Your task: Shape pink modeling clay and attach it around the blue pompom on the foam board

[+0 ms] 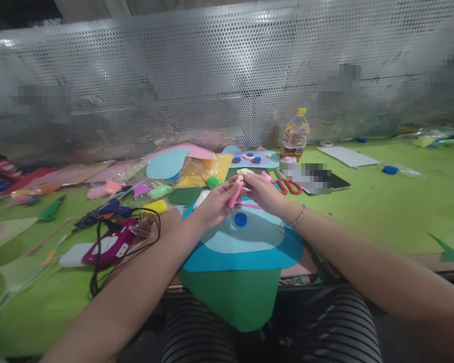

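Both my hands meet above the craft sheets at the table's middle. My left hand (213,202) is closed around a pink roll of modelling clay (235,195), held upright. My right hand (263,194) pinches at the top of the same pink roll, fingers pressed together. Under the hands lies a light blue foam shape (245,237) with a small blue round piece (241,219) on it, stacked on a darker blue sheet (249,258) and a green sheet (242,297) that hangs over the table edge.
Red-handled scissors (289,185) and a phone (325,180) lie right of my hands, a plastic bottle (295,135) behind them. A glue gun (102,210), a purple device (109,246) with black cable, clay pieces and foam sheets lie left. A perforated metal screen (227,75) backs the green table (393,206).
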Action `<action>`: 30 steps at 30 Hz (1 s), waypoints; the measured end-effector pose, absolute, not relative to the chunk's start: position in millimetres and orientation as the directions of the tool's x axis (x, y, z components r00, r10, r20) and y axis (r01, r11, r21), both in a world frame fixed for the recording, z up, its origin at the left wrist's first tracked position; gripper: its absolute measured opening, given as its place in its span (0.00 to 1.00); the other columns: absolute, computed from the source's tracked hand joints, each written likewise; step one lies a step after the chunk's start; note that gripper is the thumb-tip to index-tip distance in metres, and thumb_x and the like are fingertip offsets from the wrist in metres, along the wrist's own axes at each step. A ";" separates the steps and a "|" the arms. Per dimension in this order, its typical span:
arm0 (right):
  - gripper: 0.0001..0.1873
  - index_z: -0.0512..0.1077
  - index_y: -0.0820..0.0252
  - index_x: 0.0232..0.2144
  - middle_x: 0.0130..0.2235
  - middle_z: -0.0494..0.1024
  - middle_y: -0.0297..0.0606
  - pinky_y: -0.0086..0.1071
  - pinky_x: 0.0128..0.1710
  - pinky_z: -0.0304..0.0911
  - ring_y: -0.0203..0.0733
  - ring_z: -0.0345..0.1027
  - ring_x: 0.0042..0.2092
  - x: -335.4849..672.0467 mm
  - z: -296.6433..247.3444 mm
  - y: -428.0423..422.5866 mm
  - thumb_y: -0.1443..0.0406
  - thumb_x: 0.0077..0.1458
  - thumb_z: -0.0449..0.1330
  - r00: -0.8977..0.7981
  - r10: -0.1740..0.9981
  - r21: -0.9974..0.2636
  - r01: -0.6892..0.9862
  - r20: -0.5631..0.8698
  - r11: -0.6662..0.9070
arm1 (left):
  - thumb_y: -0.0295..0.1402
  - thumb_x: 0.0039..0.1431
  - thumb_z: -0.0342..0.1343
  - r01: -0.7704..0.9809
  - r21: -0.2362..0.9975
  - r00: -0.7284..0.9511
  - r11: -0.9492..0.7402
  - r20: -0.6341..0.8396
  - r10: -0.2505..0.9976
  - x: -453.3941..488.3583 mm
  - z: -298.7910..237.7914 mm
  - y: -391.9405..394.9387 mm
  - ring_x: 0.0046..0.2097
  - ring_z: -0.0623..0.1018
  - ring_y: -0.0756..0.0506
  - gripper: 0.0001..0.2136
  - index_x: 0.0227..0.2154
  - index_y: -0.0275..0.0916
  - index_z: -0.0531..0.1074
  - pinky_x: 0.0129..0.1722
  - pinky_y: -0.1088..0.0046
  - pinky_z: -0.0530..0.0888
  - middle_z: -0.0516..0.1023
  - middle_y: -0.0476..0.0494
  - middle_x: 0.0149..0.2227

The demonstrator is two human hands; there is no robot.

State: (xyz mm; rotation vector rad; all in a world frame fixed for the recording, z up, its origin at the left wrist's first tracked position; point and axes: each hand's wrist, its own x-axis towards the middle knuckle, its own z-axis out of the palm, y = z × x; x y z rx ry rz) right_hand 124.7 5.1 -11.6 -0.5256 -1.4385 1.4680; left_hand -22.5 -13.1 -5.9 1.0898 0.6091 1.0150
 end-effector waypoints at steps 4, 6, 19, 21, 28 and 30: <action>0.14 0.68 0.60 0.27 0.29 0.69 0.32 0.30 0.34 0.62 0.34 0.63 0.31 125.5 -8.4 2.5 0.55 0.54 0.56 -0.441 0.831 -0.922 -0.332 0.338 0.199 | 0.36 0.47 0.64 -0.352 0.930 0.465 0.106 0.075 0.882 -24.0 -5.4 -12.7 0.24 0.66 0.57 0.11 0.27 0.33 0.71 0.27 0.80 0.67 0.67 0.53 0.22; 0.14 0.69 0.60 0.29 0.30 0.69 0.33 0.30 0.34 0.62 0.34 0.63 0.32 126.1 -7.2 1.5 0.55 0.55 0.54 -0.448 0.825 -0.922 -0.329 0.344 0.206 | 0.35 0.47 0.64 -0.345 0.931 0.474 0.118 0.065 0.878 -24.8 -5.9 -12.0 0.25 0.67 0.57 0.11 0.27 0.33 0.71 0.29 0.79 0.68 0.67 0.53 0.22; 0.12 0.67 0.59 0.32 0.28 0.68 0.31 0.33 0.35 0.65 0.35 0.64 0.32 126.3 -9.5 3.9 0.55 0.53 0.57 -0.433 0.848 -0.932 -0.320 0.305 0.172 | 0.36 0.55 0.57 -0.451 0.868 0.491 0.206 0.049 0.870 -23.8 -7.5 -9.2 0.22 0.66 0.57 0.10 0.34 0.33 0.72 0.24 0.80 0.68 0.68 0.51 0.23; 0.12 0.67 0.59 0.32 0.29 0.68 0.32 0.33 0.35 0.65 0.35 0.64 0.32 126.4 -9.7 4.1 0.55 0.54 0.56 -0.435 0.846 -0.932 -0.316 0.308 0.177 | 0.37 0.55 0.57 -0.465 0.855 0.504 0.229 0.042 0.863 -23.6 -7.9 -8.5 0.22 0.65 0.57 0.10 0.34 0.33 0.72 0.23 0.81 0.67 0.67 0.51 0.24; 0.13 0.68 0.58 0.33 0.31 0.67 0.31 0.32 0.37 0.65 0.34 0.64 0.34 126.5 -10.2 3.8 0.55 0.52 0.57 -0.421 0.855 -0.937 -0.293 0.304 0.189 | 0.42 0.52 0.58 -0.418 0.888 0.516 0.192 0.059 0.854 -21.2 -8.2 -7.5 0.21 0.61 0.58 0.14 0.30 0.34 0.70 0.20 0.83 0.61 0.62 0.53 0.22; 0.12 0.68 0.59 0.32 0.32 0.67 0.32 0.33 0.38 0.65 0.34 0.64 0.35 126.5 -10.0 3.5 0.55 0.53 0.57 -0.419 0.856 -0.938 -0.292 0.302 0.188 | 0.42 0.53 0.58 -0.412 0.895 0.498 0.174 0.061 0.865 -21.3 -8.9 -7.6 0.20 0.61 0.58 0.13 0.29 0.34 0.69 0.20 0.83 0.61 0.62 0.53 0.22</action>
